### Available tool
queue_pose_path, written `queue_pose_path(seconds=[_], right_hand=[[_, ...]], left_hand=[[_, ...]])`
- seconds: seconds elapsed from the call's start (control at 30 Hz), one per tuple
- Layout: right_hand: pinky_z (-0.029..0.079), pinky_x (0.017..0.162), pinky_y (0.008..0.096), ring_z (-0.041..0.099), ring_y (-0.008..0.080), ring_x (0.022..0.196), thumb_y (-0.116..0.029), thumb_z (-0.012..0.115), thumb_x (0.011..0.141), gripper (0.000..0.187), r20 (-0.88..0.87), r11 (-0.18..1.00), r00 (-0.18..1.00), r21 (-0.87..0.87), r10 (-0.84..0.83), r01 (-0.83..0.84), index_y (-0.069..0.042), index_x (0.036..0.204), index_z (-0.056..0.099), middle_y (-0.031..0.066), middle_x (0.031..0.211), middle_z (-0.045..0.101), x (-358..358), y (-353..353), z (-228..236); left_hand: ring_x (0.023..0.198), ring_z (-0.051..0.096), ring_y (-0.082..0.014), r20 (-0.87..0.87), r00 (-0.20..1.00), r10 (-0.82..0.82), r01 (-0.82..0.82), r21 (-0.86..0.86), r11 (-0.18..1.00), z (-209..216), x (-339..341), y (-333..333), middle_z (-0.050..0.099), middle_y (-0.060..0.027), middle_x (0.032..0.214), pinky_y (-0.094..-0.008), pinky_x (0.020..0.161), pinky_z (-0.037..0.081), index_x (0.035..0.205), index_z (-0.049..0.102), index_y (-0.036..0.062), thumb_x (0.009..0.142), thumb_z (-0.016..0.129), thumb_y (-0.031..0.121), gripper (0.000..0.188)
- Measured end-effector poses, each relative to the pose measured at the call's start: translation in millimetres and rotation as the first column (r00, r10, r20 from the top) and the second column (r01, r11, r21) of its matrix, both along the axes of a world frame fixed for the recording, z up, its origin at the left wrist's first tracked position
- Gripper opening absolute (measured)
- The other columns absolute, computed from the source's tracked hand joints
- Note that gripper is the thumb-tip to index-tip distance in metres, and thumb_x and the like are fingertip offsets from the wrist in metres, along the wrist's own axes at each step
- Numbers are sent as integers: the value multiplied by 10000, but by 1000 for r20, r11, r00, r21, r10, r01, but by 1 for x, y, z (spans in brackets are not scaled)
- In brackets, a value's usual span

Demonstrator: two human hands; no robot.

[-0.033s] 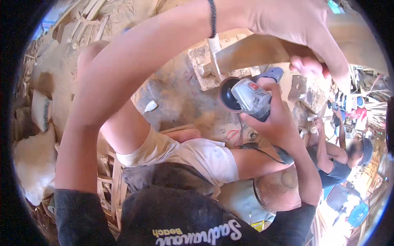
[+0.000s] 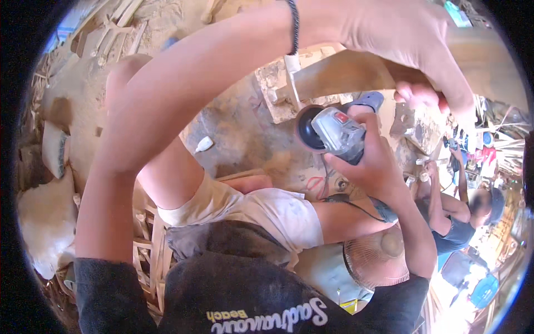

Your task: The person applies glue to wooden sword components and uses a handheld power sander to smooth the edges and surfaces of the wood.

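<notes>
My left arm arches across the upper view, and my left hand (image 2: 414, 42) is wrapped over a long, flat, curved piece of wood (image 2: 342, 72), with its fingertips curled round the lower edge. The wood runs from the upper middle to the right rim. Below it my right hand (image 2: 372, 156) grips the grey body of an angle grinder (image 2: 340, 133). The grinder's round dark disc (image 2: 310, 129) faces left, a little under the wood and apart from it. A dark cord (image 2: 356, 207) passes over my right thigh.
Rough blocks (image 2: 275, 89) stand under the wood. A small white bottle (image 2: 204, 144) lies on the dusty ground. A woven hat (image 2: 381, 256) rests beside my right hip. At right a co-worker (image 2: 456, 228) sits among scattered sticks. Wooden pieces (image 2: 147, 239) lie left of me.
</notes>
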State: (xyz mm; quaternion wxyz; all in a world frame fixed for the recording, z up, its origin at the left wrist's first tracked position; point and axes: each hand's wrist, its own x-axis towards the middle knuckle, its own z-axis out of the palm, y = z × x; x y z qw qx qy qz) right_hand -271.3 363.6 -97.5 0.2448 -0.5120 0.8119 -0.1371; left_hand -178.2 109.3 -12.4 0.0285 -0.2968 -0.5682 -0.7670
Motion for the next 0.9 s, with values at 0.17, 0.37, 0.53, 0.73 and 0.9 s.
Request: queue_pose_path(seconds=[0.17, 0.37, 0.53, 0.73, 0.9], right_hand=[[536, 893, 522, 654, 462, 1085, -364, 911, 795, 764, -14, 997, 997, -7, 78, -78, 24, 1282, 468, 292, 1212, 552, 5, -18, -5], [538, 916, 514, 663, 469, 1088, -365, 909, 811, 759, -7, 998, 998, 29, 62, -62, 51, 1271, 472, 300, 1208, 553, 6, -24, -5], [545, 922, 521, 677, 487, 1098, -378, 899, 829, 797, 14, 995, 999, 91, 33, -34, 59, 1322, 450, 318, 1216, 586, 2, -26, 0], [552, 919, 518, 691, 481, 1114, -381, 893, 833, 805, -54, 979, 998, 197, -44, 54, 43, 1349, 443, 333, 1216, 627, -2, -34, 11], [551, 922, 510, 706, 470, 1088, -383, 892, 839, 801, -11, 978, 997, 195, -71, 72, 30, 1355, 441, 342, 1186, 649, 0, -28, 25]], left_hand=[[417, 476, -77, 29, 1000, 7, -7, -2, 1000, 3, 7, -5, 583, -24, 599, -255, 395, 374, 859, 731, 21, 940, 800, 174, 187], [425, 495, -83, 46, 999, 2, -2, 7, 1000, 2, 7, -10, 603, -40, 616, -255, 400, 393, 887, 729, -11, 927, 806, 166, 197], [432, 510, -87, 69, 998, -7, 8, -14, 1000, 8, 3, -13, 620, -53, 631, -255, 404, 409, 910, 727, -38, 916, 810, 159, 214], [440, 529, -93, 122, 992, -19, 27, -64, 998, 13, -23, -21, 641, -69, 648, -255, 408, 428, 938, 725, -69, 903, 816, 151, 241], [447, 544, -98, 139, 989, -50, 60, -67, 996, 14, -34, -21, 658, -82, 662, -255, 412, 444, 961, 723, -96, 892, 821, 144, 268]])
